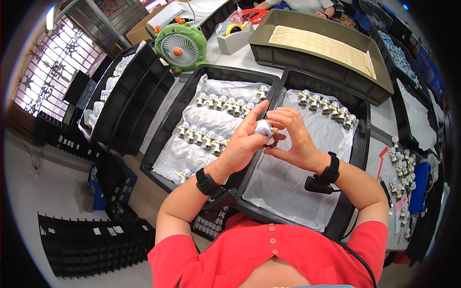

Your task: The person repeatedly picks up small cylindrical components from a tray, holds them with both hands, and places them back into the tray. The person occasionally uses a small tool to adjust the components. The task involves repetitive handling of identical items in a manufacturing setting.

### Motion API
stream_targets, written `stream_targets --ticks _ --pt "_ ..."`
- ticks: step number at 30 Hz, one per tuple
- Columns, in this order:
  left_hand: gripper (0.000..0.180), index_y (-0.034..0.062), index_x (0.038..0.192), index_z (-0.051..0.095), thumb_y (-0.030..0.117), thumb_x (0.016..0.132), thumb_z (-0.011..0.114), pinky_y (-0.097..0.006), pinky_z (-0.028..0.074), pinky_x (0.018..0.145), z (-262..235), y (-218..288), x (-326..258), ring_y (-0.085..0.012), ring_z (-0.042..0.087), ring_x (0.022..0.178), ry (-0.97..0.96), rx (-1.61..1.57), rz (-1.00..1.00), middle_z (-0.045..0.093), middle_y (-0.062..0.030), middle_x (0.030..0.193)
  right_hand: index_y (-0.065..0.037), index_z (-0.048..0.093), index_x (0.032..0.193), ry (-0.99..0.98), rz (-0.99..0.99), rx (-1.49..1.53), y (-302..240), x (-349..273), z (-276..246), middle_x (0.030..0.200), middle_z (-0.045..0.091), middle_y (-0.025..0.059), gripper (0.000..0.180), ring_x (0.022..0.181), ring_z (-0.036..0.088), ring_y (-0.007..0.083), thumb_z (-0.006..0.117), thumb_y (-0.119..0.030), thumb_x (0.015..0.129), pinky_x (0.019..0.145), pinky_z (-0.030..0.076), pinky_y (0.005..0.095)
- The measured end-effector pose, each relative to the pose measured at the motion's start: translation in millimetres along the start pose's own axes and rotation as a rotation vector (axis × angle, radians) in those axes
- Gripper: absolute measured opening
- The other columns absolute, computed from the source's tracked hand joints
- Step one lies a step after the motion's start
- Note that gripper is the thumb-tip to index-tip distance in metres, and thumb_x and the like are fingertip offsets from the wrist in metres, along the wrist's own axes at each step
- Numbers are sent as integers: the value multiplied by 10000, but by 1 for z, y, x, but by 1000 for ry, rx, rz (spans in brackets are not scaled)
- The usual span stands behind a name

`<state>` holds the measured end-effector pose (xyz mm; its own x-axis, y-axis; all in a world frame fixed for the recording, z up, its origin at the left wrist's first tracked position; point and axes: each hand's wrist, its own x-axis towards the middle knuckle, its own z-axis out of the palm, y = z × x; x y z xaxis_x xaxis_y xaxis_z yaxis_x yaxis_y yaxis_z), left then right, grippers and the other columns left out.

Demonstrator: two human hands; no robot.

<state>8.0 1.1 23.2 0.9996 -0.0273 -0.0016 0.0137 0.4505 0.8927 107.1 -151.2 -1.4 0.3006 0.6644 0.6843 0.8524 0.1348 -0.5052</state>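
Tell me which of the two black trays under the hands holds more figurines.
The left black tray: it carries several rows of small figurines, while the right black tray has only one row along its far end.

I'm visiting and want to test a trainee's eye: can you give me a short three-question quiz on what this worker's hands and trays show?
1. True or false: both hands hold one small figurine together.
2. Which black tray holds more figurines: A, the left tray, or B, the right tray?
3. Fill in: the green fan stands beyond the ___ tray.

Key: 1 true. 2 A: the left tray shows several rows, the right tray only one row along its far end. 3 left.
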Motion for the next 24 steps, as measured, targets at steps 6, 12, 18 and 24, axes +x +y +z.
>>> stream_targets --ticks 6,12,18,24 --pt "679 103 1462 150 32 859 454 -388 501 833 -2 0 0 -316 601 1033 16 30 -61 531 -147 1195 -88 496 1232 -2 57 146 0 -1 0 1155 535 75 726 1062 491 259 833 -150 592 908 419 348" --pt "578 63 1445 170 257 959 414 -403 478 884 -11 2 4 -334 545 1128 -78 -256 -67 455 -190 1301 -69 487 1282 -26 256 296 2 -3 -5 1092 561 83 727 977 523 218 806 -292 667 878 434 327" --pt "557 58 1436 187 293 977 399 -400 466 909 -12 -1 4 -315 538 1141 -112 -166 -28 448 -179 1314 -61 488 1287 -43 292 323 3 -4 -7 1092 565 93 694 978 525 223 777 -305 704 884 433 330" --pt "514 64 1399 288 261 962 475 -350 501 856 -11 8 -1 -217 597 1026 -46 -120 -33 534 -109 1180 -68 453 1325 -101 297 388 6 -2 -3 1139 566 85 652 1066 521 207 734 -233 760 923 403 335"
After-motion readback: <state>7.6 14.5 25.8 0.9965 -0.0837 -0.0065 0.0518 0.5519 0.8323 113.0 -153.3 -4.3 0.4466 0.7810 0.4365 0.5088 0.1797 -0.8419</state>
